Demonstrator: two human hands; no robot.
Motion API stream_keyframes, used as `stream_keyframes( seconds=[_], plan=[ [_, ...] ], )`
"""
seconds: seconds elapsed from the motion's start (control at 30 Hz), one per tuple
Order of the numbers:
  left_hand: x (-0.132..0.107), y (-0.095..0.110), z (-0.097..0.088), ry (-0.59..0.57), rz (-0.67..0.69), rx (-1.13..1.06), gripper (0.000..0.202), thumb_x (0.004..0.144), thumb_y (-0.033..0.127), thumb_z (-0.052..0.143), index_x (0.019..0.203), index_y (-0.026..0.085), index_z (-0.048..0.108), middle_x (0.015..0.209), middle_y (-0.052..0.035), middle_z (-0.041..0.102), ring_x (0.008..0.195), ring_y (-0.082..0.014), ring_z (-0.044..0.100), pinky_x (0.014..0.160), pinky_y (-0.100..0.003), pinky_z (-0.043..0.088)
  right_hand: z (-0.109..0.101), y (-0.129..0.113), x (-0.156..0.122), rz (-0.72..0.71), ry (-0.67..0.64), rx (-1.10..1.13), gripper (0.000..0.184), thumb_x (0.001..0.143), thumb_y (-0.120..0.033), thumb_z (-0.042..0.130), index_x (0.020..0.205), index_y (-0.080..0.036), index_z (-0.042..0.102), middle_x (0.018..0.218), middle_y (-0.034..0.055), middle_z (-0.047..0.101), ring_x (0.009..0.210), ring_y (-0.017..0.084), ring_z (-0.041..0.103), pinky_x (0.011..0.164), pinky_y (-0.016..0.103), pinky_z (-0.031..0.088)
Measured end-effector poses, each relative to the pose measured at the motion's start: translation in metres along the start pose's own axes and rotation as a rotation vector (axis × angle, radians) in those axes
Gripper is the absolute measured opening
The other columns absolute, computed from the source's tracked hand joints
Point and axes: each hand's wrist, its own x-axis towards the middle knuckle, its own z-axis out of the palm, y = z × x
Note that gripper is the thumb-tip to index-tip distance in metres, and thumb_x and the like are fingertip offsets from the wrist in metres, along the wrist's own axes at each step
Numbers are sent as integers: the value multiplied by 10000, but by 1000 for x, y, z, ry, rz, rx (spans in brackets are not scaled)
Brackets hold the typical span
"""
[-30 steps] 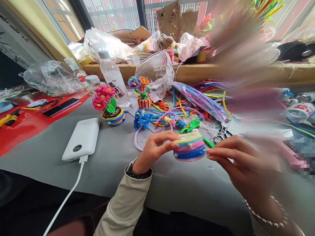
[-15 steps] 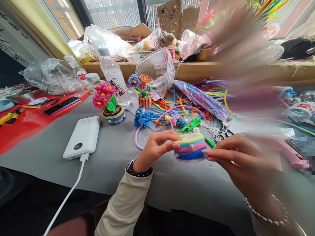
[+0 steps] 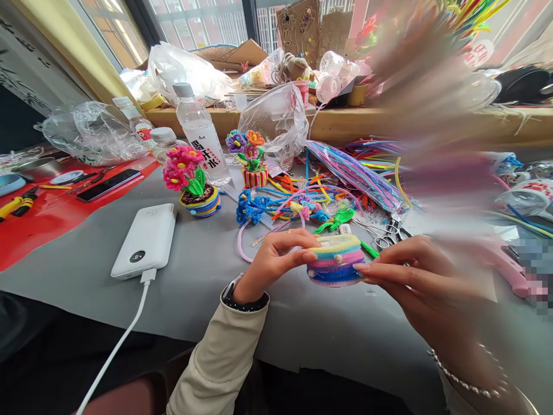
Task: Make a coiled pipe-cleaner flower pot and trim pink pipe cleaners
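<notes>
A small round pot wound from striped pipe cleaners (image 3: 336,260), yellow on top, then pink and blue, is held above the grey table (image 3: 207,271). My left hand (image 3: 276,259) pinches its left side with thumb and fingers. My right hand (image 3: 415,282) grips its right side with the fingertips. A beige sleeve and a dark watch band show on my left wrist, a bead bracelet on my right. A blurred shape covers the upper right of the view.
A white power bank (image 3: 144,242) with its cable lies at left. Two finished pipe-cleaner flower pots (image 3: 194,184) (image 3: 252,164), a water bottle (image 3: 199,135), loose pipe cleaners (image 3: 311,202), scissors (image 3: 386,230) and plastic bags stand behind. A phone (image 3: 108,184) lies on red cloth.
The striped pot has tilted a little between my fingers and my right fingertips have closed further onto its side. The view has shifted slightly.
</notes>
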Motion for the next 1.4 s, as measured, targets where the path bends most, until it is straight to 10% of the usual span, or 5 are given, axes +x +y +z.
stream_keyframes(
  seconds=[1.4],
  plan=[
    [0, 0, 0, 9, -7, 23, 194, 701, 348, 616, 727, 173, 696, 765, -57, 654, 776, -174, 565, 818, -345, 439, -2, -4, 4, 64, -20, -2, 182, 704, -87, 601, 808, -236, 607, 728, -3, 547, 643, 93, 512, 510, 228, 394]
  ],
)
